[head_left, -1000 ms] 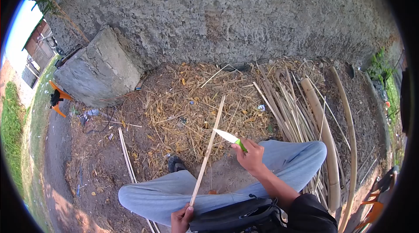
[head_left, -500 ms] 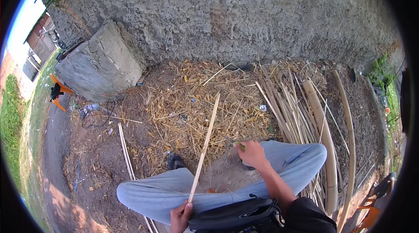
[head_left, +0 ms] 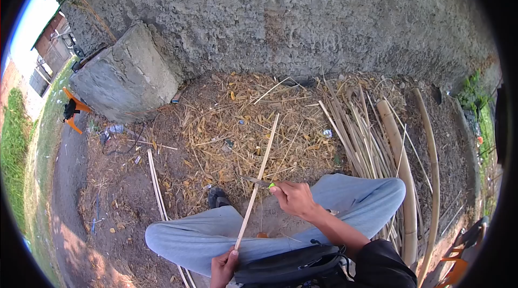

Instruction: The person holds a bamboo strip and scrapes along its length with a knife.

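Note:
A long, pale bamboo strip (head_left: 263,172) slants upward from my lap, its lower end pinched in my left hand (head_left: 224,265). My right hand (head_left: 294,197) is wrapped around the green handle of a knife (head_left: 258,181). The blade points left and crosses the strip around its middle; whether it touches the strip I cannot tell. My bent legs (head_left: 194,236) in grey trousers lie beneath both hands, with a dark bag (head_left: 280,266) across my lap.
Several split bamboo strips (head_left: 359,137) lie in a pile at the right, beside thicker bamboo poles (head_left: 399,158). More thin strips (head_left: 156,185) lie at the left. A concrete block (head_left: 127,72) stands against the rough wall (head_left: 302,18). Dry leaves and shavings (head_left: 226,120) cover the ground.
My right hand has moved left with the knife, bringing the blade across the strip. The strip's upper end has shifted slightly right in view. My left hand keeps its hold.

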{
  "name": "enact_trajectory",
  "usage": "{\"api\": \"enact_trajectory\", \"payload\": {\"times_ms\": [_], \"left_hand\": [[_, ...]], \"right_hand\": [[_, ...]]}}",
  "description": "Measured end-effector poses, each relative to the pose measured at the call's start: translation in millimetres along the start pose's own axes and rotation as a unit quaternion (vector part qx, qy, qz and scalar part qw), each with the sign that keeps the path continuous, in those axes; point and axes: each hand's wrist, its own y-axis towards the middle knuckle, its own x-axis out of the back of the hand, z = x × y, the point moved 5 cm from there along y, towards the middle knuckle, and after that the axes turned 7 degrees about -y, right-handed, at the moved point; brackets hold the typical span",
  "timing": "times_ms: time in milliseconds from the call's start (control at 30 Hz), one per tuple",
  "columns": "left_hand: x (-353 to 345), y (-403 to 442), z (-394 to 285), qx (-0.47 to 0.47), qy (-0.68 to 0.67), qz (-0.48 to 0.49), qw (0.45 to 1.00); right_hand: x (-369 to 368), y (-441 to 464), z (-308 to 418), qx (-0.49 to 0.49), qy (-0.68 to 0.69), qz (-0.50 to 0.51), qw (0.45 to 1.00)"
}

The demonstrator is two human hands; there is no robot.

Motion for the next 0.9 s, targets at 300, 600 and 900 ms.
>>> {"api": "enact_trajectory", "payload": {"times_ms": [300,600,900], "left_hand": [[12.5,-3.1,7.3,0.001,0.038,0.038,0.999],[18.3,-0.6,28.3,0.022,0.112,0.046,0.992],[21.0,-12.3,33.8,0.023,0.182,0.062,0.981]], "right_hand": [[5.0,1.3,3.6,0.086,-0.059,-0.086,0.991],[9.7,1.9,-0.4,0.120,-0.128,-0.122,0.977],[30.2,14.5,-39.9,-0.013,-0.161,-0.169,0.972]]}}
